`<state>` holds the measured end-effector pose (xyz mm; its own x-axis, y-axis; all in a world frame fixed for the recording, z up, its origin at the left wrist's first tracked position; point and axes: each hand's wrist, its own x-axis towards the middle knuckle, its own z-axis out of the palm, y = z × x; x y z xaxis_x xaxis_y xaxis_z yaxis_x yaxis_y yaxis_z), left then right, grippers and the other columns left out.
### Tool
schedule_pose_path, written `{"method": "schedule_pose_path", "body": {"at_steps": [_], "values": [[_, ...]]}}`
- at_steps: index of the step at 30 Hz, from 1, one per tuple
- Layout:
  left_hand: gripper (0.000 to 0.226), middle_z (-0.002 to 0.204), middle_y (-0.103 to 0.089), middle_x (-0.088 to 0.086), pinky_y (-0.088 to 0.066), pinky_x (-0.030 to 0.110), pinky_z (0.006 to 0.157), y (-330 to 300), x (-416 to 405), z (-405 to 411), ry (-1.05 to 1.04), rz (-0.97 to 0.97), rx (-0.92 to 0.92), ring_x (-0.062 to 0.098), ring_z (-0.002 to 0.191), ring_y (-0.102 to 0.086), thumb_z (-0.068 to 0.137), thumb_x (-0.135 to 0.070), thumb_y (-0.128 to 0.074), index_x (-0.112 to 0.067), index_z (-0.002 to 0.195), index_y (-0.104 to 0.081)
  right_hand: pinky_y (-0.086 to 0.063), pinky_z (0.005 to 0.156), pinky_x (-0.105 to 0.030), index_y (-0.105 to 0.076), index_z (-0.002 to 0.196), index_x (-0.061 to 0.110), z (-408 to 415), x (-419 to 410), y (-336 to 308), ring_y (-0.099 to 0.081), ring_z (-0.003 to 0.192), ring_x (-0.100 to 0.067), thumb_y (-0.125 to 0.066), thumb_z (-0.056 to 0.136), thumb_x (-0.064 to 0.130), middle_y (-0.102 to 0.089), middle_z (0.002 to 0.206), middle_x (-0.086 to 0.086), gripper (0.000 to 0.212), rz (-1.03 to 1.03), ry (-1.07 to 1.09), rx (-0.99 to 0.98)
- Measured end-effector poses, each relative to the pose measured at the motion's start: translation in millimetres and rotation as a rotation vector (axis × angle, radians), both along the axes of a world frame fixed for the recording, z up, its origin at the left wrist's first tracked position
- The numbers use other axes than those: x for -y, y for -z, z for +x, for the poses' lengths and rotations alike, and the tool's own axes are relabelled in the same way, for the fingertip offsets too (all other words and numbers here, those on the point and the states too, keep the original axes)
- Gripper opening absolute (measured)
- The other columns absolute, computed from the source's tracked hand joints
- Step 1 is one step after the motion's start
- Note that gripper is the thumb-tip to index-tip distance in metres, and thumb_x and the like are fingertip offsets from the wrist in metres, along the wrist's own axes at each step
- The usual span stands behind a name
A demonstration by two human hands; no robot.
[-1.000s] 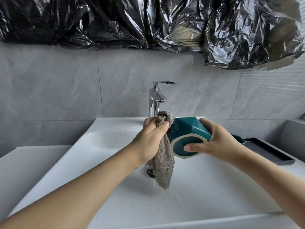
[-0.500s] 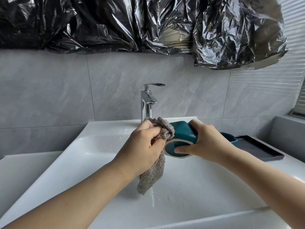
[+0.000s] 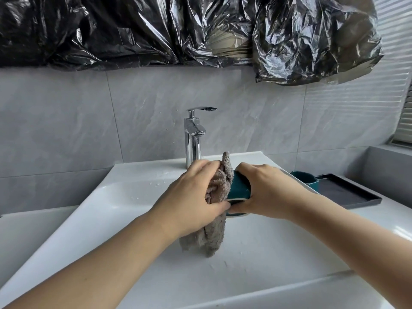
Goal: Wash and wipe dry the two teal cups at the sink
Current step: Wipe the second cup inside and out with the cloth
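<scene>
- While our right hand (image 3: pixel 265 192) grips the glossy teal ceramic cup (image 3: pixel 239 188) over the white basin (image 3: pixel 111 197), fingers clamped, we note:
- Left hand (image 3: pixel 191 197) presses the grey terry cloth (image 3: pixel 217 188) against it, fingers closed on the cloth.
- Second teal cup (image 3: pixel 306 178) sits beside the dark rectangular tray (image 3: pixel 347 192).

Over the white sink (image 3: pixel 111 197), the right hand (image 3: pixel 265 192) grips a teal cup (image 3: pixel 239 190) turned on its side. The left hand (image 3: pixel 194 197) presses a grey-brown cloth (image 3: pixel 219 188) against the cup, and the cloth's loose end hangs down toward the basin floor. A chrome tap (image 3: pixel 192 139) stands at the sink's back edge, just behind the hands. At the sink's right edge a second teal cup (image 3: pixel 305 178) sits at the near-left end of a dark tray (image 3: pixel 347 192). Crumpled black plastic (image 3: pixel 156 30) covers the wall above the grey tiles.
</scene>
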<state>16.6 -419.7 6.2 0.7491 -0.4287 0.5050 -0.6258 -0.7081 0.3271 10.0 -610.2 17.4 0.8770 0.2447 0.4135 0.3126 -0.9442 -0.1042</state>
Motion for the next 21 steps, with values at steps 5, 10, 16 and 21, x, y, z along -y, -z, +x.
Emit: {"method": "schedule_pose_path", "body": {"at_steps": [5, 10, 16, 21], "values": [[0.050, 0.103, -0.067, -0.010, -0.053, 0.039, 0.080, -3, -4, 3, 0.043, -0.057, -0.005, 0.017, 0.092, -0.064, 0.078, -0.042, -0.070, -0.029, 0.120, -0.046, -0.051, 0.076, -0.029, -0.052, 0.112, 0.031, 1, 1, -1, -0.059, 0.090, -0.014, -0.087, 0.061, 0.050, -0.060, 0.097, 0.011, 0.065, 0.201, -0.009, -0.065], [0.051, 0.107, -0.073, -0.011, -0.055, 0.040, 0.091, -6, -8, 10, 0.156, -0.402, -0.102, 0.008, 0.101, -0.069, 0.073, -0.044, -0.069, -0.029, 0.120, -0.055, -0.059, 0.084, -0.035, -0.057, 0.111, 0.025, 9, 14, 5, -0.071, 0.092, -0.013, -0.091, 0.068, 0.016, -0.072, 0.102, 0.006, 0.056, 0.829, -0.249, -0.236], [0.037, 0.123, -0.058, -0.016, -0.045, 0.030, 0.101, -1, -13, 17, 0.143, -0.296, -0.154, -0.001, 0.116, -0.055, 0.090, -0.045, -0.060, -0.033, 0.124, -0.054, -0.061, 0.084, -0.040, -0.063, 0.111, 0.014, 12, 20, 8, -0.074, 0.090, -0.013, -0.087, 0.072, 0.005, -0.077, 0.096, 0.002, 0.046, 0.787, -0.258, -0.217], [0.033, 0.121, -0.049, -0.009, -0.044, 0.031, 0.095, 3, -10, 10, 0.075, -0.112, 0.008, 0.010, 0.105, -0.055, 0.098, -0.043, -0.047, -0.021, 0.121, -0.058, -0.060, 0.081, -0.043, -0.062, 0.095, 0.030, 14, 24, 8, -0.073, 0.085, -0.014, -0.092, 0.061, 0.033, -0.075, 0.090, 0.007, 0.046, 0.609, -0.099, -0.170]]}}
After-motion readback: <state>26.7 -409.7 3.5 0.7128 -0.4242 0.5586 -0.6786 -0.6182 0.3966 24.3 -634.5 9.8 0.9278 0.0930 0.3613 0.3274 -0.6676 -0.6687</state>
